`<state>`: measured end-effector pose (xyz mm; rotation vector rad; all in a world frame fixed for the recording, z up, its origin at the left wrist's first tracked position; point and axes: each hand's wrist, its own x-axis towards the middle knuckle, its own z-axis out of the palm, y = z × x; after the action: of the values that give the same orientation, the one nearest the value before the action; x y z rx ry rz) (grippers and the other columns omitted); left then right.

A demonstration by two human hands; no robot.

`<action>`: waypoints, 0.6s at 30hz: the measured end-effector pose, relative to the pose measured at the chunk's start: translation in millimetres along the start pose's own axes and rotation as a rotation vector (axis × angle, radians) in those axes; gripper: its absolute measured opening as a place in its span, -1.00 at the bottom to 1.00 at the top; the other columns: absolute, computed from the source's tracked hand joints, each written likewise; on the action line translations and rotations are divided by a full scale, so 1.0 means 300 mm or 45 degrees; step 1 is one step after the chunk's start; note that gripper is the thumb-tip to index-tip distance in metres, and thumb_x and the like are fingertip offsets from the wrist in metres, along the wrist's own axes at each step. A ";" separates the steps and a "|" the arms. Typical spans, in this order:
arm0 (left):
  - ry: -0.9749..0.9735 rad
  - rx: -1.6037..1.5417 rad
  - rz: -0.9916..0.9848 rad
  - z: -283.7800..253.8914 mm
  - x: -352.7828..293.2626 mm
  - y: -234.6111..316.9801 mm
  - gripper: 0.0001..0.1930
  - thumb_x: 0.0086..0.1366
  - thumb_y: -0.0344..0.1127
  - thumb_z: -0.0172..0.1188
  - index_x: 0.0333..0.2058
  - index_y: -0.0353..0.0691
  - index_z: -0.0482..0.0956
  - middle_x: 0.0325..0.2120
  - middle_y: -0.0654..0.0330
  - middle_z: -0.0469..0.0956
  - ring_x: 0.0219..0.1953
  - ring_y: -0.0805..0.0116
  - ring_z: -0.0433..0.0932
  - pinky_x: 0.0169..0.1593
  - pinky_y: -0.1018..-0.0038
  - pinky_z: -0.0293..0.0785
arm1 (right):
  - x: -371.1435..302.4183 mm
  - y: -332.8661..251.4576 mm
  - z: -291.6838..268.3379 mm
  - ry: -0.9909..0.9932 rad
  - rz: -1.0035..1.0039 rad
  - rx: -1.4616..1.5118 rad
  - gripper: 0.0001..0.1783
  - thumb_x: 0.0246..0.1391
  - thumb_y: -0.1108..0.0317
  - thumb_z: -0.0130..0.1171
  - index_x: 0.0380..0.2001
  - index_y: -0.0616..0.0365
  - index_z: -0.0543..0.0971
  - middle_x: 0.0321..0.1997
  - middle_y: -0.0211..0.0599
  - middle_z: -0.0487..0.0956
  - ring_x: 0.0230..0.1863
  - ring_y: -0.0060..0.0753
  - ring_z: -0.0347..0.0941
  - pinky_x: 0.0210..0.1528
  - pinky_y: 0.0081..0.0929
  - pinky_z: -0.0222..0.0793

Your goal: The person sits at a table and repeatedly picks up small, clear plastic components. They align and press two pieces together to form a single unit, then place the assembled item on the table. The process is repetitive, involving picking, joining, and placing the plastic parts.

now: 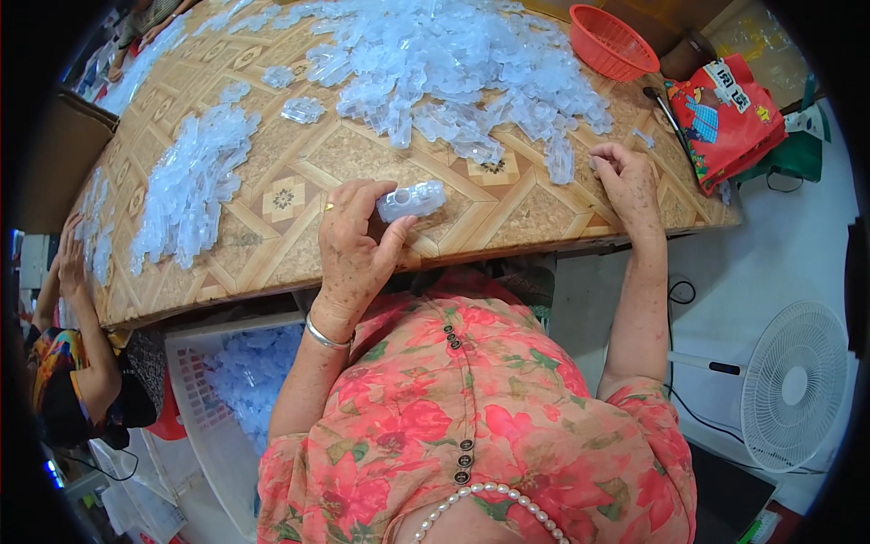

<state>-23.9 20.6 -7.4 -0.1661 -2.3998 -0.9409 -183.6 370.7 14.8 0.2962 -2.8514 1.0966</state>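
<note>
At the far left, one co-worker in a multicoloured top has both hands close together at the edge of the patterned surface, beside a few clear pieces. A second person's hand shows farther up. Next comes one smaller pile of clear plastic pieces, too many overlapping to count, and below the surface one white crate holding more of them. Three loose clumps lie between this pile and one much larger heap. The person's left hand (one ring, one silver bracelet) has thumb and fingers closed on one clear plastic piece, at the near side of the surface, below the heap. To the right, the right hand has thumb and forefinger pinched on a small pale bit, its kind too small to tell. Beyond it stand one red basket and one red bag, whose white patches carry large dark printed characters above coloured pictures. At the far right is one white fan
</note>
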 end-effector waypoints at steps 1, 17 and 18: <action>-0.009 -0.008 -0.006 -0.002 0.002 0.002 -0.61 0.12 -0.40 0.47 -0.06 -0.27 0.63 -0.16 0.00 0.62 -0.11 0.05 0.60 -0.03 0.28 0.52 | -0.004 0.012 -0.006 -0.006 -0.034 -0.036 -0.79 0.18 0.37 0.26 -0.15 0.21 0.69 -0.31 -0.17 0.62 -0.25 -0.17 0.59 -0.12 -0.25 0.48; 0.040 -0.133 -0.044 -0.015 -0.009 -0.011 -0.62 0.05 -0.40 0.49 -0.11 -0.29 0.65 -0.17 0.02 0.64 -0.12 0.09 0.62 -0.05 0.32 0.54 | -0.140 -0.289 0.136 0.095 -0.587 0.162 -0.77 0.15 0.52 0.30 -0.10 0.21 0.68 -0.18 -0.24 0.63 -0.33 -0.41 0.55 -0.20 -0.45 0.49; 0.040 -0.151 -0.051 -0.021 -0.010 -0.008 -0.62 0.05 -0.40 0.49 -0.12 -0.29 0.66 -0.18 0.03 0.64 -0.13 0.09 0.62 -0.05 0.32 0.54 | -0.166 -0.341 0.178 0.010 -0.654 0.240 -0.76 0.14 0.53 0.31 -0.09 0.21 0.68 -0.15 -0.25 0.63 -0.30 -0.40 0.56 -0.19 -0.46 0.50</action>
<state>-19.1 14.9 -6.6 -0.1468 -2.3277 -1.0965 -114.0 268.3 35.5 0.9653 -2.4428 1.2311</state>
